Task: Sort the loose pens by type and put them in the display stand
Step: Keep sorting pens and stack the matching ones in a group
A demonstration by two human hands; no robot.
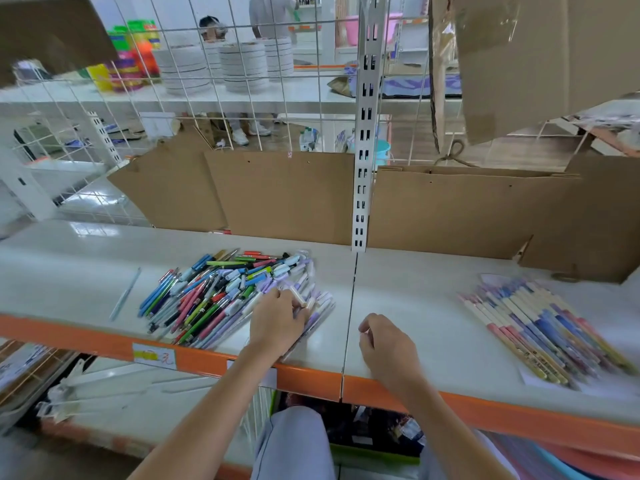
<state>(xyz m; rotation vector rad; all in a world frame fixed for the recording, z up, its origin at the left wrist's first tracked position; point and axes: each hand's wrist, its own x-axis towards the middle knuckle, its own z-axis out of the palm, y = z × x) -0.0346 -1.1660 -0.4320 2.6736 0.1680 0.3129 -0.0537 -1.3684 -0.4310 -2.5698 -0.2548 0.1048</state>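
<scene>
Right hand (384,344): fingers loosely curled, holding nothing, resting on the shelf (415,306).
Left hand (277,323): grip pinched on a pale pen (301,301) at the pile's near right edge.
Loose pens (221,292): just left of and beyond that grip; light, stiff, smooth, likely to roll. Take mid-barrel.
Sorted pens (540,330): well right of both hands.
Display stand: not in view.

Pen pile (221,292) multicoloured; shelf (415,306) white, orange edge (311,379); cardboard (284,192) brown.

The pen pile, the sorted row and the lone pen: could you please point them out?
pen pile (221,292), head view, middle of the heap
sorted row (540,327), head view, middle of the row
lone pen (125,294), head view, mid-barrel
</scene>
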